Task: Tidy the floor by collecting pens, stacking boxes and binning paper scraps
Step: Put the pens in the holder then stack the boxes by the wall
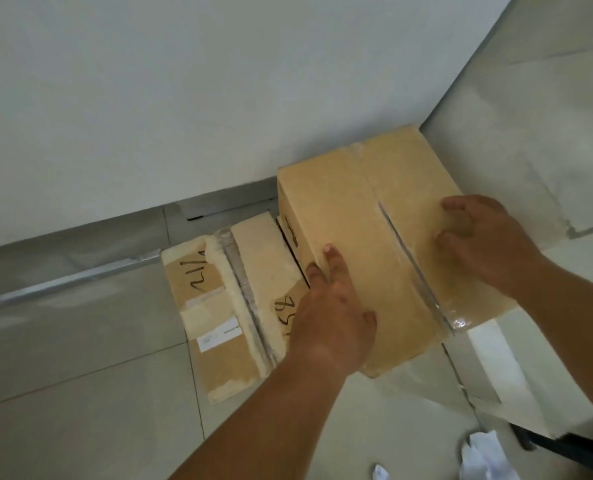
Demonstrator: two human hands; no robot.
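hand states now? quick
Left hand: open, fingers straight along the big box's left edge.
Right hand: open, bent fingers pressing the box top, gripping nothing.

Both forearms are bare. The left arm comes up from the lower middle of the view, its wrist straight. The left hand point(329, 306) lies palm-down at the left top edge of a cardboard box point(354, 216), with the fingers nearly straight, one on the top edge and the others against the side, and the thumb spread onto the top face. The right arm comes in from the right edge. The right hand point(485, 237) rests on the top face, its fingers bent and somewhat blurred, the fingertips pressing down.
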